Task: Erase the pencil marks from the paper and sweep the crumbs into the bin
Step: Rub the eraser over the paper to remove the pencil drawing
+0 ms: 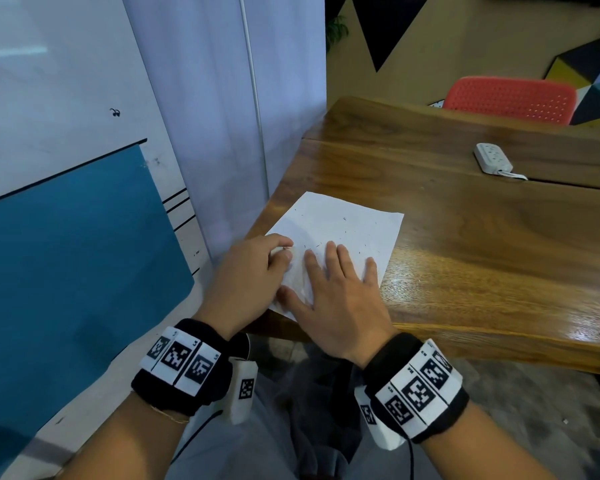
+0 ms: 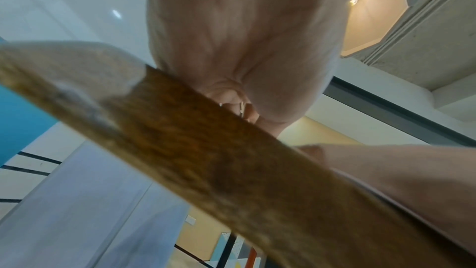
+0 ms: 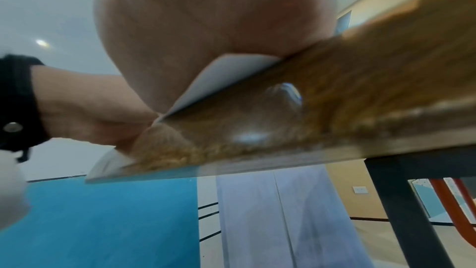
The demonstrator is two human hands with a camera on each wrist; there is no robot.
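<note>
Handling the paper: the paper (image 1: 340, 230) is a single thin white sheet, light and limp by the look of it, so I judge it will slide or crumple under rubbing unless pinned flat
Where it lies: at the near left corner of the wooden surface (image 1: 482, 237), turned at an angle, its near corner close to the front edge, where the right wrist view shows a corner of the sheet lifting a little off the wood
Right hand: the right hand (image 1: 336, 299) lies flat on the near part of the sheet, fingers straight and spread, pressing it down and holding nothing
Left hand: the left hand (image 1: 253, 271) is curled at the sheet's left side, its fingertips pinching a small pale thing, most likely the eraser (image 1: 289, 252), though it is almost wholly hidden
Crumbs: dark flecks (image 1: 343, 233) are scattered over the far half of the sheet; whether they are crumbs or leftover marks I cannot tell
Where to take hold: best, in my judgement, to keep a flat palm beside the rubbed patch and to stroke away from it, since a thin sheet buckles if pushed toward the pinning hand
Later lift: for tipping crumbs, take it by two opposite edges so it sags into a trough
Bin: not in any view
</note>
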